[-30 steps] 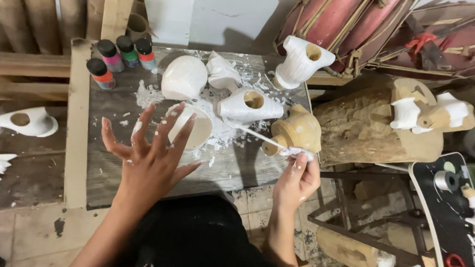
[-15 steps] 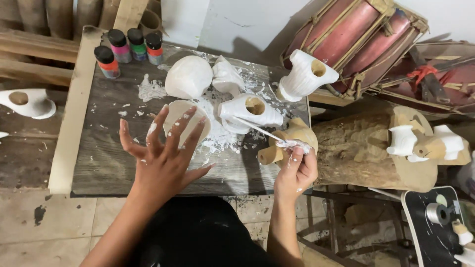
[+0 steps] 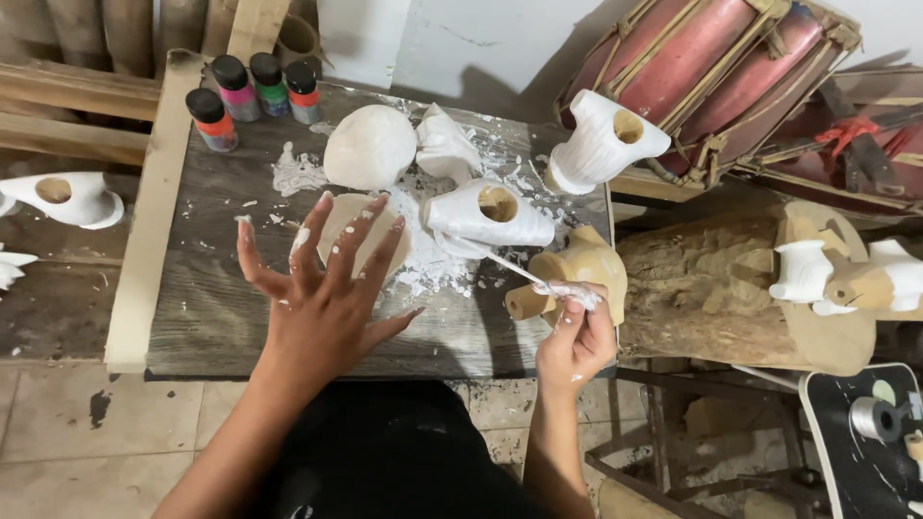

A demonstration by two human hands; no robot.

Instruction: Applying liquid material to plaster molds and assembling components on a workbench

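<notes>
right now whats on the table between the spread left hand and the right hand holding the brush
In the head view, between the left hand and the right hand lies bare grey tabletop; white paint crumbs lie just above that stretch.

Back of the table [image 3: 192,317] there's four paint bottles [image 3: 252,96] with black caps, pink, green, orange and red-orange labels. Next to them a round white dome [image 3: 370,146] and a crumpled white lump [image 3: 444,146], with white splatter [image 3: 296,175] all over the wood. A white vase-like figure [image 3: 601,142] sits at the table's far right corner. Off to the left, another white figure [image 3: 69,197] on a lower shelf. Right side has a red drum [image 3: 692,62] with rope lacing, a log [image 3: 702,288], and small white and tan figures [image 3: 846,274] on top of it.
</notes>
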